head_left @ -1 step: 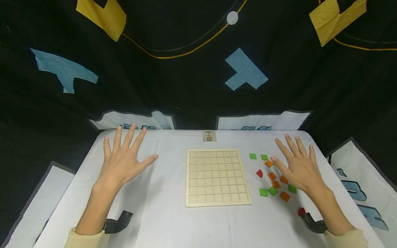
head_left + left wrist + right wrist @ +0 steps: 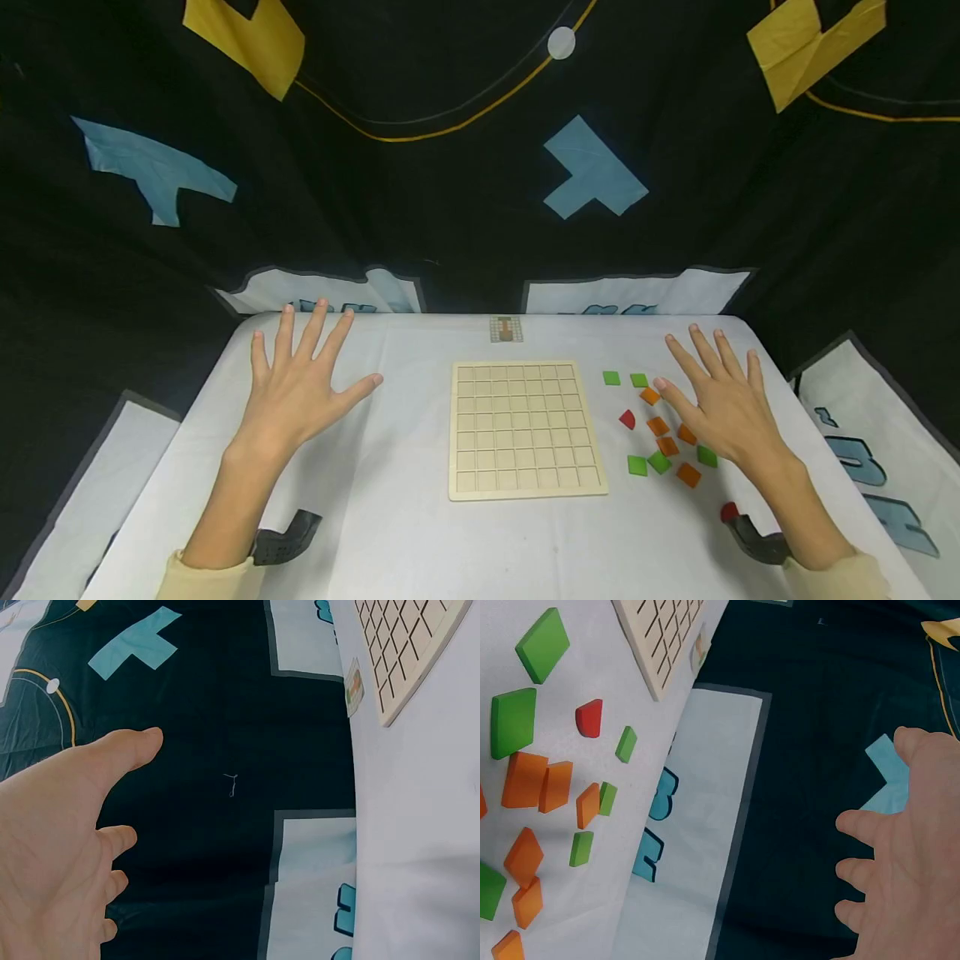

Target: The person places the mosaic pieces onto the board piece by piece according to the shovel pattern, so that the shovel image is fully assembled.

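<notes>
My left hand (image 2: 288, 404) hovers with spread fingers over the left side of the white table, holding nothing. To the right, my right hand (image 2: 727, 417) is also spread and bare, above the right part of the table. Between them lies a pale wooden grid board (image 2: 525, 430) with rows of square cells, all without pieces. Beside the board, nearest my right hand, are scattered flat tiles: several green squares (image 2: 637, 466), several orange squares (image 2: 688, 475) and a red quarter-round piece (image 2: 627, 419). Another red piece (image 2: 730, 512) shows by the right wrist, partly hidden by the black wrist mount.
A small card (image 2: 506, 329) with a printed grid picture lies at the table's back edge, behind the board. Black cloth (image 2: 420, 217) with blue and yellow shapes hangs behind the white tabletop (image 2: 405, 533). Black wrist mounts (image 2: 288, 537) sit under both forearms.
</notes>
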{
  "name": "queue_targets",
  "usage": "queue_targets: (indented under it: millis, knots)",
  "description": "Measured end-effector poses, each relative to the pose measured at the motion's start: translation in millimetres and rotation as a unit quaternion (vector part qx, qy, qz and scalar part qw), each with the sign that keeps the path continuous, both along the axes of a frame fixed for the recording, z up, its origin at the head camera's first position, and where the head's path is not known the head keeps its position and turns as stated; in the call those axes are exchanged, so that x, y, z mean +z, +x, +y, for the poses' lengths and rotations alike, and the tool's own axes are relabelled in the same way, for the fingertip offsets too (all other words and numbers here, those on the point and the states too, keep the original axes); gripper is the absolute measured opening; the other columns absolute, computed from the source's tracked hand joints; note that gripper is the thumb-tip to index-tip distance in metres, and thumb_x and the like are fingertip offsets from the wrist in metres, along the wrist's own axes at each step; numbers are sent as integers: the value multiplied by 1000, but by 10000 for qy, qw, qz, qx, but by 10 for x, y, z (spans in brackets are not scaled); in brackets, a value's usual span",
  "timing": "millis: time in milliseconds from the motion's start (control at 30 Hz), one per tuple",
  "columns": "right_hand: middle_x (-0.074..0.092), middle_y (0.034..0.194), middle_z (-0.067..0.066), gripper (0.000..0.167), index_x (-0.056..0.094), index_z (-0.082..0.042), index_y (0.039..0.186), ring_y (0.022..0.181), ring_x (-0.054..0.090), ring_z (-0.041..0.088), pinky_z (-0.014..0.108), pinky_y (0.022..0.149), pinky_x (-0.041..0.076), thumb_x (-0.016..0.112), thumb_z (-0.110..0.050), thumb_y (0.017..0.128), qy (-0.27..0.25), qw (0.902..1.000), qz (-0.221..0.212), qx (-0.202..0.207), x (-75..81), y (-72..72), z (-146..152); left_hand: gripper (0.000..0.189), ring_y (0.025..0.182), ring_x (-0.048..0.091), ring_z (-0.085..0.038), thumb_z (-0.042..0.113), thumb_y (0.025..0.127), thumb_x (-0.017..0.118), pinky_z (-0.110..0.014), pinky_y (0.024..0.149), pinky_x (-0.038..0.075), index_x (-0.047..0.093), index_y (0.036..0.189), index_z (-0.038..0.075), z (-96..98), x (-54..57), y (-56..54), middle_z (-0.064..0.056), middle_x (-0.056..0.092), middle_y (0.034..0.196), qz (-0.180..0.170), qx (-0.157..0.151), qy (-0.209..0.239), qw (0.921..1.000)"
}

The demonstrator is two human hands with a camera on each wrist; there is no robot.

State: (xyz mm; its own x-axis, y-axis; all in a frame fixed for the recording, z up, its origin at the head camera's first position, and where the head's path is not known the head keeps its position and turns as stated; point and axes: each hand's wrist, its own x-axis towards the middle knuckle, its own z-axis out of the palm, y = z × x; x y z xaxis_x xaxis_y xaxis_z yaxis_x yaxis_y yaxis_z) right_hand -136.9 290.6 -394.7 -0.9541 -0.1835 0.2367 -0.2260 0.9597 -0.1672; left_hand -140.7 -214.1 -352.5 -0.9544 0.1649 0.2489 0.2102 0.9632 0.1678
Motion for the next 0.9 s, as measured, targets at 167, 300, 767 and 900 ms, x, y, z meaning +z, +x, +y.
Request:
queue_targets:
  millis: [167, 300, 767, 900]
  knots:
    - [19, 161, 25, 74, 31, -12, 157, 147, 6, 49, 66, 111, -12, 42, -57, 101, -29, 10000, -37, -11, -20, 1, 19, 90, 148, -7, -46, 60, 89, 61, -73, 108, -6, 29, 158, 10, 17, -18, -15, -21, 13, 164, 27, -72, 51, 10000]
    - [19, 161, 25, 72, 33, -11, 156, 146, 9, 50, 67, 112, -8, 43, -56, 101, -95, 9999, -51, 19, -49, 5, 42, 86, 148, 1, -48, 53, 91, 63, -74, 109, 0, 31, 157, 9, 28, -58, -31, -22, 17, 163, 121, -229, 235, 9994]
    - [44, 145, 28, 48, 56, 0, 137, 130, 39, 50, 72, 99, 35, 67, -22, 96, -1279, 9911, -322, 198, -244, -71, 135, 74, 144, 30, -38, 31, 95, 69, -59, 112, 28, 33, 156, 10, 385, -702, -110, -14, 29, 161, -1165, -1194, 1542, 9738]
    - [48, 142, 27, 43, 57, 1, 135, 130, 42, 48, 69, 98, 38, 66, -16, 96, -1685, 9843, -442, 271, -342, -127, 170, 76, 145, 27, -38, 32, 95, 69, -59, 112, 27, 32, 157, 11, 522, -935, -80, -13, 25, 162, -1564, -1453, 1622, 9634]
